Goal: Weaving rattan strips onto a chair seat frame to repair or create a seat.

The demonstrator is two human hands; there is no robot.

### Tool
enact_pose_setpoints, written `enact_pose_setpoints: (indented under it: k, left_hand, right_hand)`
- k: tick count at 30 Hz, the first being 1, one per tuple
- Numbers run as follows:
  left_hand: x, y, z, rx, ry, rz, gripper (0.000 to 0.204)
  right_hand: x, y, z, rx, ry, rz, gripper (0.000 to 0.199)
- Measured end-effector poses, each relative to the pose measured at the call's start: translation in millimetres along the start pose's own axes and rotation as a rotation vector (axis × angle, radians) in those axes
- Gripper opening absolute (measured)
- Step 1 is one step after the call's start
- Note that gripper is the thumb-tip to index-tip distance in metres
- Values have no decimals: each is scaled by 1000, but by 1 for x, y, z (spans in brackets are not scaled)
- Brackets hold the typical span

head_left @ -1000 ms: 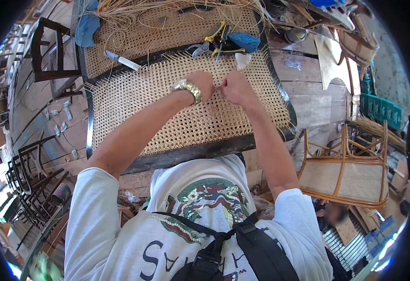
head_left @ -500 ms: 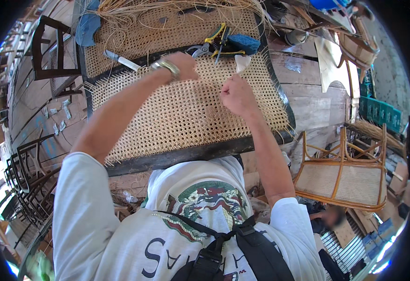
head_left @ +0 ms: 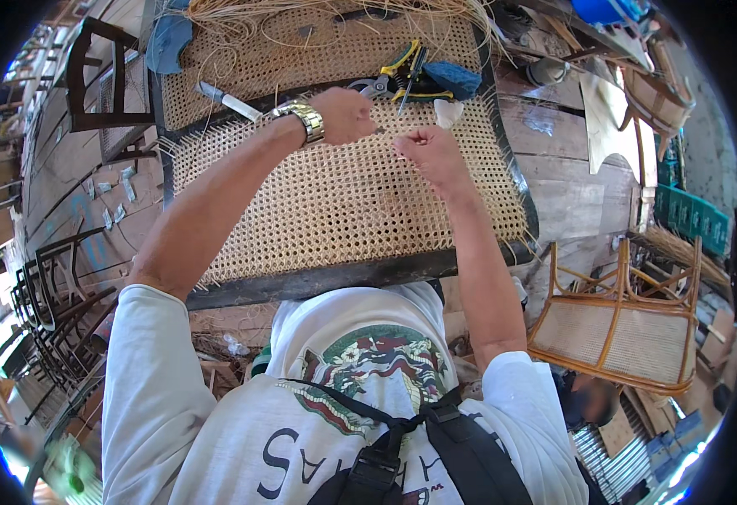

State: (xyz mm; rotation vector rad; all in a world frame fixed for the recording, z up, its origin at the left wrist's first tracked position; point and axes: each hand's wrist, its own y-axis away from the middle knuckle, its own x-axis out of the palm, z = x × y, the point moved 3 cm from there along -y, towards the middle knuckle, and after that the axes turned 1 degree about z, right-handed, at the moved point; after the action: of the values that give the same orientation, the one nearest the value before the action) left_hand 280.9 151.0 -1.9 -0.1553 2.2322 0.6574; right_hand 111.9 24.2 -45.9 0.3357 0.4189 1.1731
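A woven cane panel (head_left: 326,210), set in a dark wooden frame (head_left: 326,276), lies in front of me with loose strand ends along its edges. My left hand (head_left: 345,116), with a metal watch at the wrist, is closed just above the panel's far part. Close beside it on the right, my right hand (head_left: 437,158) is pinched, thumb against bent fingers. Whatever thin thing the fingers hold is too small to make out. Beyond the hands lie yellow-and-black-handled shears (head_left: 375,87), a thin pointed tool (head_left: 413,76), a blue lump (head_left: 454,78) and a white lump (head_left: 448,114).
A white-handled knife (head_left: 238,106) rests on the frame's crossbar at left. Loose cane strands (head_left: 259,13) pile up at the far end. Dark chairs (head_left: 103,76) stand to the left, a rattan seat (head_left: 612,332) to the right. Another person (head_left: 587,400) is low at right.
My hands have come closer together; the left shifted right and the right moved slightly farther away from me. The whole view has slid a little.
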Motion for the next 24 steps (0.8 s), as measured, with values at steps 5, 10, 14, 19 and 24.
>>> enact_pose_setpoints:
  k: [5,10,14,19,24]
  left_hand:
    - [26,1,-13,-96,-82,323,28]
    - [32,-11,-37,4,-355,260,25]
    - [26,-21,-57,-88,-567,277,25]
    - [41,-15,-61,-88,-478,273,22]
    - [58,12,-39,-84,-269,114,21]
  right_hand:
    - [-8,0,9,70,430,-52,22]
    - [-15,-7,-3,109,490,-67,20]
    - [-10,-7,8,53,586,-55,24]
    - [-7,-16,11,1,782,24,26]
    - [4,-14,7,-8,741,61,24]
